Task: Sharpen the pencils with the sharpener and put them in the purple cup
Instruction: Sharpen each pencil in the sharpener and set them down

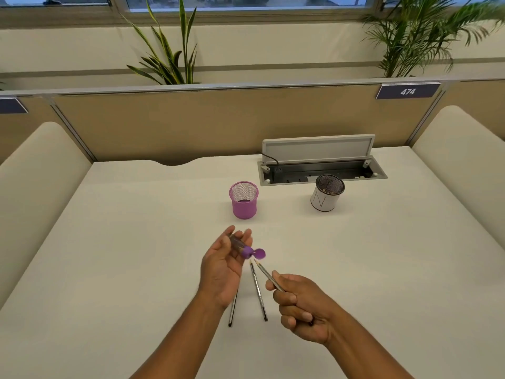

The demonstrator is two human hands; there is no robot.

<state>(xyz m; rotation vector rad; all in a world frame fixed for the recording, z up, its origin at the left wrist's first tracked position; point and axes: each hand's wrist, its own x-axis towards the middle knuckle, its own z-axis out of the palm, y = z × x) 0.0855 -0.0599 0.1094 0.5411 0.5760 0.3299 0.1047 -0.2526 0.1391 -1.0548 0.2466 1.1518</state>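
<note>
My left hand point(222, 269) holds a sharpener point(247, 250) with a clear barrel and a purple cap flipped to the right, palm turned up. My right hand point(297, 305) grips a grey pencil point(267, 274) whose sharpened tip points up-left, a short way from the sharpener's purple end. Two more pencils lie on the table: one point(258, 291) between my hands, the other point(232, 310) partly hidden under my left wrist. The purple mesh cup point(244, 199) stands empty beyond my left hand.
A white cup with a dark mesh rim point(326, 195) stands to the right of the purple cup. Behind it an open cable hatch point(319, 170) is set in the white table point(123, 255). Padded dividers flank the desk on both sides.
</note>
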